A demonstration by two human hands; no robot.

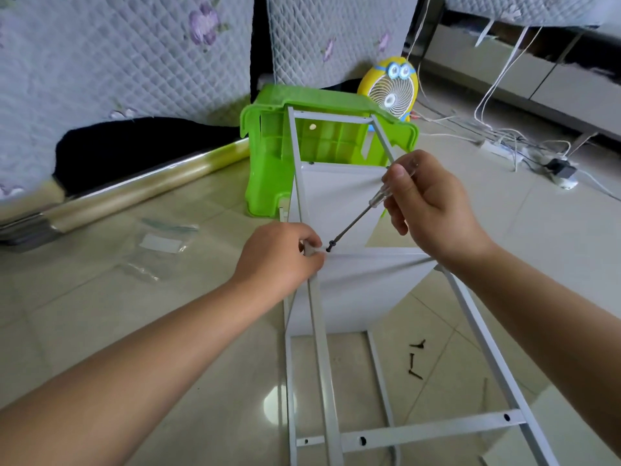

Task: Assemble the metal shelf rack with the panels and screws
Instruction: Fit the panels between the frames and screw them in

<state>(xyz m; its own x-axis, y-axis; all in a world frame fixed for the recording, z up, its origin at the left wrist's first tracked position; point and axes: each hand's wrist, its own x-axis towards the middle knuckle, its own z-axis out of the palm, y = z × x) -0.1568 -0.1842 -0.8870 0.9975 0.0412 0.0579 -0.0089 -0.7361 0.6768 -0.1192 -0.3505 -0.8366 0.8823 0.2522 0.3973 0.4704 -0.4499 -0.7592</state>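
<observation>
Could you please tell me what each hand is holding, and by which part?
The right hand holds the screwdriver by its clear handle; the left hand grips the rack's post beside the screw.

A single wide-angle camera worn on the person's head looked forward and steeply down at the tiled floor (67, 297), close over the work. Both forearms reached in from the lower edge. The left hand (275, 253), on the rack frame (470, 427), and the right hand (430, 210), holding a screwdriver (353, 223), met near mid-frame. Straight lines bowed toward the edges, and the view stretched back to a green stool (268, 169) and quilted bedding (100, 62) along the top.
</observation>
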